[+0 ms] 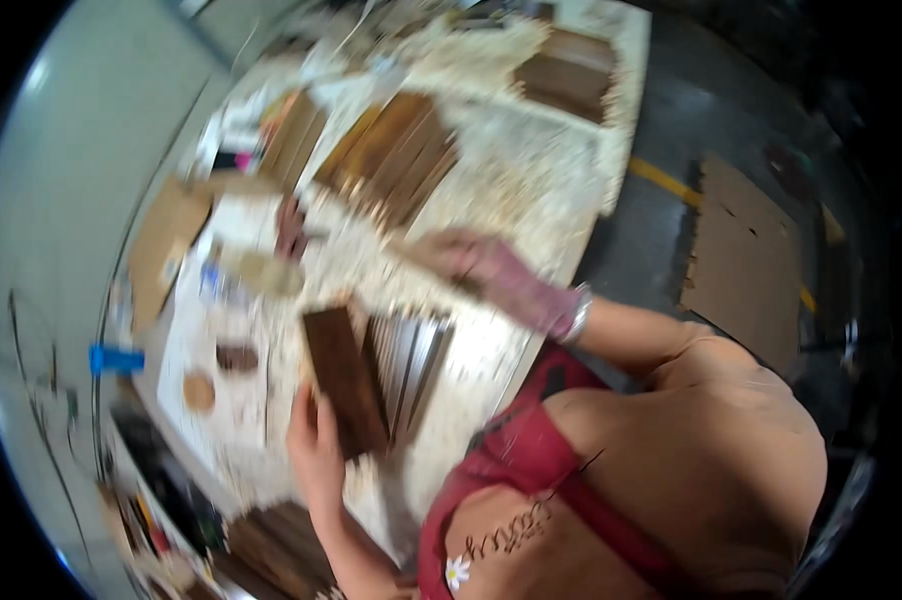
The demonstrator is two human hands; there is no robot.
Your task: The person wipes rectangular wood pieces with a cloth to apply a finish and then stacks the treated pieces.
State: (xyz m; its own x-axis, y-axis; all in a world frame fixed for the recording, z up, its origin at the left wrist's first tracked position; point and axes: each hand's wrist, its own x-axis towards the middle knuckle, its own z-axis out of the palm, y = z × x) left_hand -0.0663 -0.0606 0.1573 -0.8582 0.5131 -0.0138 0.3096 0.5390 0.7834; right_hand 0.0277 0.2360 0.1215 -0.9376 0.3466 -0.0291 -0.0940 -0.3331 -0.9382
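My left hand [316, 435], bare, is at the lower edge of a dark brown wooden board [344, 375], its fingers closed against the board's left side. Right beside the board lies a grey, ridged piece with long parallel grooves [408, 355]. In a dusty pink glove, my right hand [486, 268] is farther up the table, its fingers closed on a flat tan piece [423, 256]. Motion blurs that piece, and I cannot make out its exact kind.
Stacked brown wooden boards [396, 150] stand beyond my hands, with more dark boards [569, 75] at the far right corner. Pale shavings cover the white table [516, 190]. A clear bottle [261, 272], a round tan disc [199, 392] and a blue cup [117, 359] are leftward.
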